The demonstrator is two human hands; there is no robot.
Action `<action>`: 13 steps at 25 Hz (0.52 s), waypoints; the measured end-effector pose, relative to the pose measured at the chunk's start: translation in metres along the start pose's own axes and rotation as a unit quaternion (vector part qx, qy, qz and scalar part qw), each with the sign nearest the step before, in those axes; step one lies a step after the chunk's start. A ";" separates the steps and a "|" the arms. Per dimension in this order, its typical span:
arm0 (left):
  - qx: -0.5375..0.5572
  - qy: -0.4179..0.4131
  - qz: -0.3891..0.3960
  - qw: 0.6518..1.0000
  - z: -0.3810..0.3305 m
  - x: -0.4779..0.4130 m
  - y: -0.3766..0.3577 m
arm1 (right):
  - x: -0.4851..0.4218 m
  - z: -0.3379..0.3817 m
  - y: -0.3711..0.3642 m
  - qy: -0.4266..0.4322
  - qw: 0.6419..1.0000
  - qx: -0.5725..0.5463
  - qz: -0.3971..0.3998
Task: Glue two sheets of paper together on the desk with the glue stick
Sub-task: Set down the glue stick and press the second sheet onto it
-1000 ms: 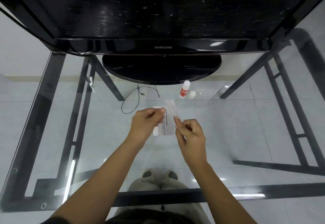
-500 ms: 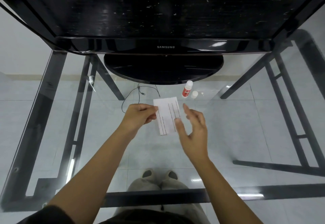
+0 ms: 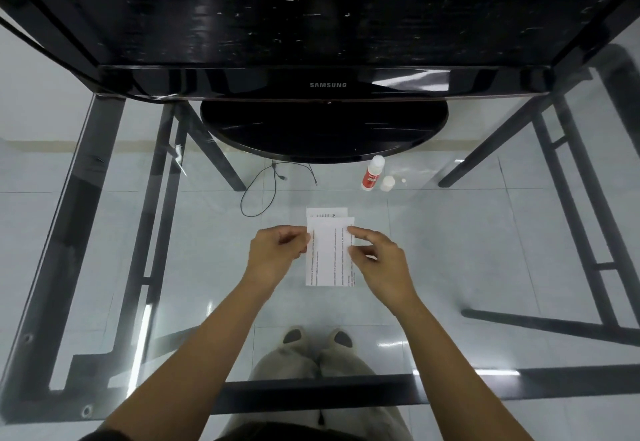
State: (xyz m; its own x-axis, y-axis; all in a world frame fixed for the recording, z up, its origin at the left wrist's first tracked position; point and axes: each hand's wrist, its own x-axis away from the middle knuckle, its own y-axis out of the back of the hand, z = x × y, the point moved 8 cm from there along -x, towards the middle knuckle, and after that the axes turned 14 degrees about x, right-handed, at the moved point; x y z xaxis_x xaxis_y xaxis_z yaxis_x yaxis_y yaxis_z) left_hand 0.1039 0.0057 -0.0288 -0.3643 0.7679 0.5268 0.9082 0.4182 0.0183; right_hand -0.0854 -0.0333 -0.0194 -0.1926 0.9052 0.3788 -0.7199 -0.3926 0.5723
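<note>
View from a head-worn camera, looking down through a clear glass surface [image 3: 450,250] at a person's two bare hands. The left hand [image 3: 277,253] is loosely curled, thumb and fingertips pinching the left edge of a printed top sheet of paper [image 3: 329,253]. The right hand [image 3: 377,260] is half open, its forefinger and thumb resting on the sheet's right edge. This top sheet lies over a second sheet [image 3: 325,212], whose far edge peeks out beyond it, so the two are not quite squared up. The hands sit on opposite sides, probably to steady the top sheet and line it up with the one below while pressing it down.

The glue stick [image 3: 372,174] stands upright, well apart from the papers toward the back right, with its white cap [image 3: 387,183] off and just beside it; likely parked there out of the way. Behind them is a black monitor [image 3: 322,84] on a round base, with a thin black cable [image 3: 263,191] looping below the glass.
</note>
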 end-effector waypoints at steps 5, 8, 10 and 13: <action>-0.067 -0.109 -0.054 0.990 -0.010 -0.006 -0.006 | -0.017 -0.002 -0.002 -0.002 1.000 0.013 -0.028; -0.129 -0.152 -0.065 0.978 -0.017 -0.013 -0.009 | -0.026 -0.005 -0.003 0.000 0.999 0.020 -0.032; -0.149 -0.155 -0.066 0.974 -0.018 -0.018 -0.011 | -0.030 -0.005 -0.005 0.007 0.999 0.028 -0.034; -0.159 -0.148 -0.066 0.974 -0.017 -0.023 -0.011 | -0.035 -0.004 -0.008 0.018 0.998 0.039 -0.035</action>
State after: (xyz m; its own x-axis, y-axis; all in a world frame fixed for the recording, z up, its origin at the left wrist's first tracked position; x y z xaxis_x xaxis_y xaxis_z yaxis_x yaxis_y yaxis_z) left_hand 0.1062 -0.0253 -0.0265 -0.4838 0.8432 0.2343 0.8498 0.3888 0.3559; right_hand -0.0762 -0.0609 -0.0401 -0.1674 0.9357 0.3106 -0.6781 -0.3380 0.6527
